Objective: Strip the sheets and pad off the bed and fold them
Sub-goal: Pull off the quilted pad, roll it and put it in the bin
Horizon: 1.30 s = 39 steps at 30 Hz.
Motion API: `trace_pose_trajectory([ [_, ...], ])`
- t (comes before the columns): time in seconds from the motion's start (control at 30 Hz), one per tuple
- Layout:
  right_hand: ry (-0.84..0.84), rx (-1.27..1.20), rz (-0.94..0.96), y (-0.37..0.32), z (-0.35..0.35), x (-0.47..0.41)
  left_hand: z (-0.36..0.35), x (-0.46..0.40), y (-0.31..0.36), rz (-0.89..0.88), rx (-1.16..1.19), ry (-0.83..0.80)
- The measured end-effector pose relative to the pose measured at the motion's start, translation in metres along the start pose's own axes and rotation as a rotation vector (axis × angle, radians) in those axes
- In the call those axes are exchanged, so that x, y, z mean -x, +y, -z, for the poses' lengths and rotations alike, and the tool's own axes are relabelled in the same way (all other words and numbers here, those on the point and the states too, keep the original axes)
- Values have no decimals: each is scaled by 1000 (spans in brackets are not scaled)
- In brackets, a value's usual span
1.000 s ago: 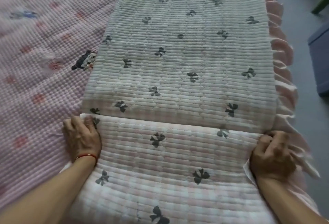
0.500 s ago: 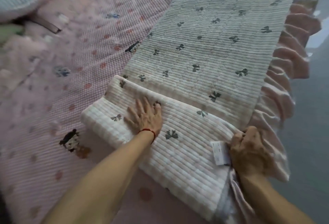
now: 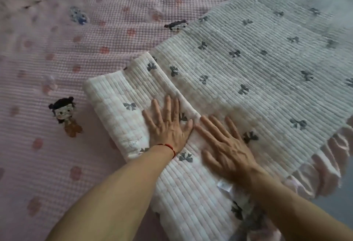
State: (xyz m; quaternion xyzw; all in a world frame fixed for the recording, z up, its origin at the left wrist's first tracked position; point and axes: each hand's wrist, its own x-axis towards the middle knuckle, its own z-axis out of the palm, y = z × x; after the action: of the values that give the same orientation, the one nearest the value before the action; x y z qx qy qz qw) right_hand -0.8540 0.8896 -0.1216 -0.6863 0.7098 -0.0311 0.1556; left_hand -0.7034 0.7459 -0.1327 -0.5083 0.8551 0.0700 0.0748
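A white quilted pad [image 3: 257,64] printed with dark bows lies in a long strip across the bed, running from the lower middle to the upper right. Its near end is folded over into a thick layered block [image 3: 118,105]. My left hand [image 3: 168,126] rests flat on that folded block, fingers spread, a red string at the wrist. Beside it my right hand [image 3: 227,145] lies flat, fingers apart, across the fold's edge. Neither hand holds any cloth. A small white label [image 3: 224,185] sticks out near my right wrist.
Under the pad lies a pink waffle-textured sheet [image 3: 57,53] with red dots and a cartoon doll print [image 3: 65,115]. A pink ruffled trim [image 3: 324,160] hangs over the bed's right edge, with grey floor [image 3: 342,208] beyond it.
My right hand let go of the pad's edge and moved left onto the fold, flat beside my left hand. The view has swung left, and the folded end looks thicker.
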Motion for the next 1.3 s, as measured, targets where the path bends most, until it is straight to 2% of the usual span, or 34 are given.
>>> trace_pose_trajectory([
  [0.13,-6,-81,-39,-5,-4,2,-5,5,3,10,-35,21],
  [0.3,-137,-108,-61,0,-4,-9,10,1,5,11,-31,-91],
  [0.4,-87,-161,-33,7,-8,-11,27,-2,-1,-32,-1,-131],
  [0.47,-54,-204,-30,6,-8,-10,37,-30,-15,6,12,-83],
  [0.53,-13,-207,-20,9,-10,-14,50,-91,-37,154,13,-38],
  [0.6,-25,-221,3,10,-13,-18,60,-142,-52,250,-8,-62],
  [0.73,-75,-220,20,10,-15,-20,61,-181,-60,238,30,-124],
  [0.8,-75,-203,47,16,-18,-17,74,-175,-52,276,11,-82],
  [0.83,-71,-194,47,16,-20,-16,85,-166,-47,315,-13,-9],
  [0.9,-89,-194,72,16,-18,-17,95,-127,-49,481,-124,134],
  [0.97,-116,-161,71,17,-20,-16,94,-84,-64,630,-136,68],
  [1.07,-113,-178,117,16,-18,-15,73,-49,-103,711,18,-93],
  [1.1,-111,-179,116,18,-18,-15,64,-52,-106,730,103,-94],
  [1.3,-92,-178,119,23,-19,-14,58,-36,-85,781,336,166],
])
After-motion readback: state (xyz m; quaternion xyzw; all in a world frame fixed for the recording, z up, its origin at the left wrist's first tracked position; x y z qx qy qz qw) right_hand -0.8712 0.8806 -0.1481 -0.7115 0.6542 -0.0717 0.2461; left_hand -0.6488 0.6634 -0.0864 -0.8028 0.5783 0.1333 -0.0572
